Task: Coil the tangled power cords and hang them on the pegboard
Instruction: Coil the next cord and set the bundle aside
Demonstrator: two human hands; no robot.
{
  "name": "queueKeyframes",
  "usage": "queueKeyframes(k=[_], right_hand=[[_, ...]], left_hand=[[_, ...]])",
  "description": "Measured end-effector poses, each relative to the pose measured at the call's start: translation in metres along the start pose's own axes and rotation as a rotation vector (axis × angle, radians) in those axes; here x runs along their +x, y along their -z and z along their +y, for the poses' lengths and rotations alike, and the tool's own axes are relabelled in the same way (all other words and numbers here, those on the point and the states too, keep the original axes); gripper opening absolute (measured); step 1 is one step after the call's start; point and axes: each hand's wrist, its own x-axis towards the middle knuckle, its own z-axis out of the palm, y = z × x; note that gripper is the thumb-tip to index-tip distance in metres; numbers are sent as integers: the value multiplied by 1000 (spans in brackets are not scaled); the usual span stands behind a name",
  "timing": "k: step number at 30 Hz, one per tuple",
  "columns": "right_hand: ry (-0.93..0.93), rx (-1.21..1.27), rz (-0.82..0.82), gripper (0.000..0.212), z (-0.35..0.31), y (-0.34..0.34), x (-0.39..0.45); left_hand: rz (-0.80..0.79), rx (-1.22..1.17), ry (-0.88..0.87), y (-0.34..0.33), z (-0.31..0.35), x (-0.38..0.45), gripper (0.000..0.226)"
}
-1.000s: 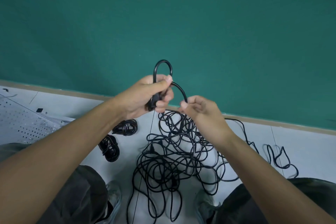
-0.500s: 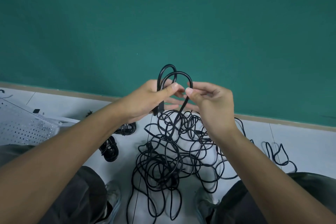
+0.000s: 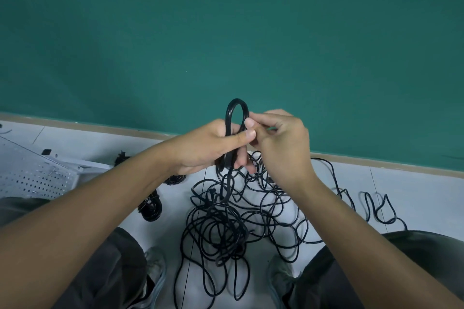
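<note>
hands meet in front of the green wall (image 3: 226, 32). left hand (image 3: 211, 148) grips a narrow upright loop of black cord (image 3: 237, 110), thumb pressed across the strands and fingers curled behind them. right hand (image 3: 281, 140) pinches the loop's right strand near the top, fingers curled. from the loop, the cord drops into the tangled cords (image 3: 238, 216) on the white floor (image 3: 414, 188) between the person's knees. two coiled cords (image 3: 152, 208) lie left of the tangle, near the white pegboard (image 3: 32, 175) lying flat.
</note>
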Motion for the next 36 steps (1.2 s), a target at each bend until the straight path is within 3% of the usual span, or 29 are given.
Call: queueKeyframes(k=[3, 5, 11, 13, 17, 20, 23, 28, 31, 36], right_hand=[[-79, 174, -106, 20, 0, 0, 1], [-182, 326, -193, 36, -4, -3, -6], [-329, 351, -492, 85, 10, -27, -34], [-316, 340, -557, 79, 10, -31, -39], [-256, 258, -668, 34, 8, -33, -42], [-217, 153, -736, 15, 7, -30, -43], [-134, 127, -684, 18, 6, -23, -41], [-43, 113, -446, 27, 2, -12, -35], [34, 109, -306, 33, -3, -4, -28], [116, -9, -115, 27, -5, 3, -19]], left_hand=[[74, -100, -33, 1, 2, 1, 43], [134, -207, -65, 2, 3, 4, 44], [335, -339, -61, 14, 21, 3, 40], [429, -373, -59, 19, 24, 3, 40], [616, -438, -52, 32, 21, 5, 42], [671, -413, -33, 46, 19, 4, 43], [651, -283, 15, 52, 15, 4, 44], [508, 16, 14, 45, 3, 9, 41], [397, 66, 9, 36, 2, 8, 29], [198, 154, -8, 21, 5, 2, 36]])
